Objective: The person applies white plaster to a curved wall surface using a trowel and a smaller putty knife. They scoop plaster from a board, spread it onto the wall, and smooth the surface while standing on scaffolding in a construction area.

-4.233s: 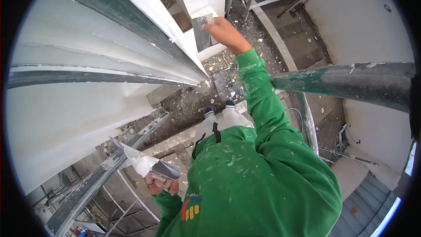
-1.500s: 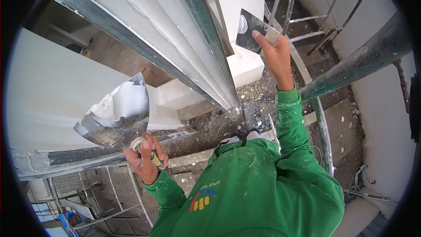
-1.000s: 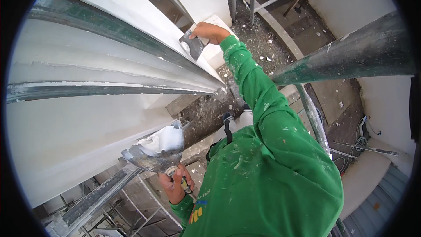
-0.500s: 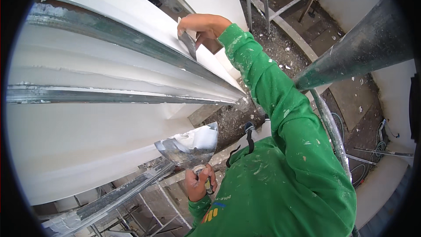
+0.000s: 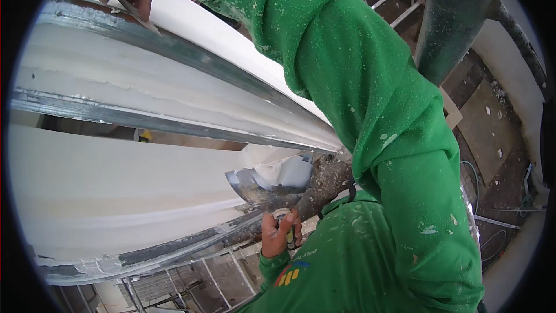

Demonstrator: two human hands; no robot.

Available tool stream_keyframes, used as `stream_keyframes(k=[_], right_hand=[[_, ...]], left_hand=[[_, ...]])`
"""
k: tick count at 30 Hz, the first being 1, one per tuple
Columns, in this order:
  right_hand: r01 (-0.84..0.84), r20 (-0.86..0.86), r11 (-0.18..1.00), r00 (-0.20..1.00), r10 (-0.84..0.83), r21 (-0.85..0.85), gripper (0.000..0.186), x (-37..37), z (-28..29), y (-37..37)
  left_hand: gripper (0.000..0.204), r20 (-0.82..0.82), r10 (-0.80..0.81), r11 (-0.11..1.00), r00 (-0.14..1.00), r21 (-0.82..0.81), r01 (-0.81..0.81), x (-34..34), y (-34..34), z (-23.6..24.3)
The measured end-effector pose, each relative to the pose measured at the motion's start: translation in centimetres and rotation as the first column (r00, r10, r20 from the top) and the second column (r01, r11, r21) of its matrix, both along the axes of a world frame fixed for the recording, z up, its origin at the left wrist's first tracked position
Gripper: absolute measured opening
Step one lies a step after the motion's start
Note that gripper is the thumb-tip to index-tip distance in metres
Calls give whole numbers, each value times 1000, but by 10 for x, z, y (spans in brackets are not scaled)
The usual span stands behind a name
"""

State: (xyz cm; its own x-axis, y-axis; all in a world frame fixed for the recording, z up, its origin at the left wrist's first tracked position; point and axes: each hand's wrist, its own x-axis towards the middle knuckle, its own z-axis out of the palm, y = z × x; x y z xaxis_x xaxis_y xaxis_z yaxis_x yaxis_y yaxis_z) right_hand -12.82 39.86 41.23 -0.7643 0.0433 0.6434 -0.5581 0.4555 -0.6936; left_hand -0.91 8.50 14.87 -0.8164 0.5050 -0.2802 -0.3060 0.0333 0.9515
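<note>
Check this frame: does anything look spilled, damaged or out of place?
Mess, mainly: pale splatters mark the green right sleeve, and white bits lie scattered on the floor. Both look like stray material, unlike the white paste on the wide scraper; nothing appears broken.

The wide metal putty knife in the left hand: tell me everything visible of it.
The wide, flared grey metal putty knife carries white paste over the blade's far part; the metal nearer the handle looks smeared. The person's bare left hand grips and partly hides the handle. The blade points away from the body.
</note>
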Motion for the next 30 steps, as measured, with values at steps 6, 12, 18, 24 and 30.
stream_keyframes(k=[6,12,18,24,30], right_hand=[[39,-566,999,823,-40,-13,23,-1,-15,23],[16,-703,985,699,-133,-171,28,-60,-106,34],[-202,-732,963,681,8,-177,36,-137,-138,36],[-140,-818,986,576,6,-91,40,-152,-121,23],[-224,-681,969,726,94,-105,58,-147,-157,16]], left_hand=[[22,-27,-24,1000,999,-3,24,0,3,6],[21,-85,103,994,991,-16,-105,10,3,-5],[21,-56,53,999,997,0,-53,7,-2,-11],[22,-90,159,986,983,-31,-163,14,2,-15],[22,-9,82,994,997,-75,-83,6,-17,-27]])
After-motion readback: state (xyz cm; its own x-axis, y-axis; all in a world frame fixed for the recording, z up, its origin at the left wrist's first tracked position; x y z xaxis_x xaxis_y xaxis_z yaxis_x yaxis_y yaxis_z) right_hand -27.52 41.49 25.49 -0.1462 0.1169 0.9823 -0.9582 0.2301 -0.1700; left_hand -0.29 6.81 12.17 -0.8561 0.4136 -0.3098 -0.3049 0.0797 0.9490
